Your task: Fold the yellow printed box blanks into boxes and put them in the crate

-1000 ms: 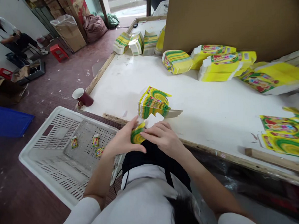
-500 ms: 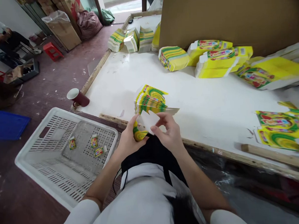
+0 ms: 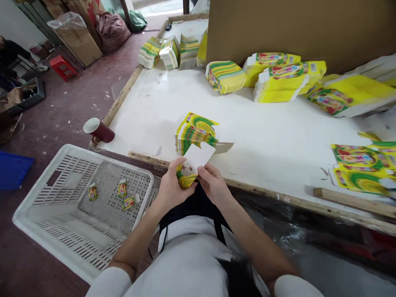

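Observation:
My left hand (image 3: 174,184) is wrapped round a small yellow and green carton (image 3: 185,179), thumb and fingers on either side of it. White inner flaps (image 3: 200,155) stand up from the carton's open end. My right hand (image 3: 212,183) pinches the carton's near right edge, by the base of a flap. Just beyond my hands a fanned stack of flat cartons (image 3: 195,131) lies on the white table (image 3: 266,136).
A white plastic crate (image 3: 62,235) with 3 small cartons inside stands at the left. A maroon mug (image 3: 102,131) is at the table's left corner. Carton bundles (image 3: 226,77) line the cardboard sheet (image 3: 294,21). A wooden strip (image 3: 354,201) lies at right. Someone sits far left.
My right hand has moved down and left from the flap's top to the carton's edge. The flaps now stand more spread out. The whole view has shifted slightly.

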`<action>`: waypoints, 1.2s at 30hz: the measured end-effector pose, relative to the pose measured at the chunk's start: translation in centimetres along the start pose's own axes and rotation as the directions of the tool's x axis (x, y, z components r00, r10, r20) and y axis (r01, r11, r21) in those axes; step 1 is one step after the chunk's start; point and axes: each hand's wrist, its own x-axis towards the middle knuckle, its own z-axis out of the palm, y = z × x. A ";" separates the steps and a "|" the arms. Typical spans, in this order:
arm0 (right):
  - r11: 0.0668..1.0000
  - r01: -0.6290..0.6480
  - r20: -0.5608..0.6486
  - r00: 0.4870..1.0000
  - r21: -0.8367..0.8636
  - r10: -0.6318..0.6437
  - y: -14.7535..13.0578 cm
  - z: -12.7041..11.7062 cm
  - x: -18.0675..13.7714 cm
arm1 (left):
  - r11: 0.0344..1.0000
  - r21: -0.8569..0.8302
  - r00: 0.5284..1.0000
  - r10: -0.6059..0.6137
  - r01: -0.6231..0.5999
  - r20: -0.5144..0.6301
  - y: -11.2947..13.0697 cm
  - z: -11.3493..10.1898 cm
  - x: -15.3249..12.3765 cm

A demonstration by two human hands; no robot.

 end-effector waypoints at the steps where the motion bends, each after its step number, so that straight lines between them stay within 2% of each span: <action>1: 1.000 0.011 -0.028 1.000 -0.028 -0.012 -0.2 0.1 0.2 | 1.000 0.011 1.000 0.011 -0.012 0.018 0.1 0.2 -0.1; 3: 0.991 0.017 -0.031 0.999 -0.131 -0.021 -0.3 0.1 0.6 | 0.999 0.035 0.998 0.032 -0.034 0.061 0.0 0.5 -0.4; 5: 0.962 0.026 0.047 0.999 -0.272 -0.013 -0.2 -0.2 0.8 | 0.997 0.068 0.995 0.020 -0.027 0.098 -0.2 0.5 -0.6; 7: 0.912 0.104 0.146 0.988 -0.396 -0.050 -0.1 -0.5 0.8 | 0.996 0.085 0.991 -0.015 0.004 0.134 -0.5 0.4 -0.6; 10: 0.767 0.318 0.312 0.936 -0.557 -0.161 -0.2 -0.6 0.2 | 1.000 0.004 0.975 0.023 -0.025 0.219 -1.2 0.4 -0.3; 13: 0.584 0.455 0.458 0.876 -0.672 -0.155 -0.4 -0.5 -0.4 | 0.989 -0.064 0.961 0.143 -0.132 0.238 -1.8 0.9 0.0; 15: 0.517 0.491 0.468 0.864 -0.702 -0.185 -0.4 -0.7 -0.4 | 0.993 -0.023 0.976 0.117 -0.115 0.181 -1.9 1.0 0.0; 18: 0.492 0.498 0.411 0.867 -0.714 -0.281 -0.4 -1.6 0.0 | 0.994 0.113 0.990 -0.008 -0.008 0.141 -1.8 0.2 -0.1; 20: 0.460 0.507 0.441 0.862 -0.729 -0.250 -0.3 -2.1 0.1 | 0.988 0.156 0.983 -0.049 0.021 0.179 -1.7 -0.9 -0.1; 22: 0.403 0.526 0.505 0.847 -0.749 -0.167 -0.2 -2.3 -0.1 | 0.989 0.146 0.977 -0.046 0.016 0.210 -1.7 -2.1 0.0; 24: 0.349 0.535 0.521 0.842 -0.769 -0.141 -0.1 -2.3 -0.3 | 0.993 0.114 0.980 -0.032 0.009 0.196 -1.6 -2.9 0.1; 28: 0.307 0.585 0.518 0.810 -0.751 -0.275 -0.7 -2.5 -0.3 | 0.996 -0.056 0.995 -0.067 0.071 0.070 -1.8 -3.0 0.3; 31: 0.296 0.608 0.484 0.780 -0.737 -0.397 -1.4 -2.9 -0.2 | 0.956 -0.227 0.978 -0.202 0.185 -0.053 -2.3 -2.3 0.3; 32: 0.285 0.604 0.466 0.775 -0.745 -0.426 -1.5 -3.0 -0.2 | 0.918 -0.316 0.960 -0.272 0.241 -0.059 -2.5 -2.0 0.2; 34: 0.258 0.593 0.442 0.769 -0.763 -0.461 -1.5 -3.1 -0.3 | 0.788 -0.513 0.918 -0.396 0.340 0.001 -2.7 -1.7 0.2; 36: 0.239 0.598 0.450 0.762 -0.765 -0.466 -1.5 -3.0 -0.4 | 0.655 -0.652 0.889 -0.453 0.381 0.064 -2.6 -1.7 0.1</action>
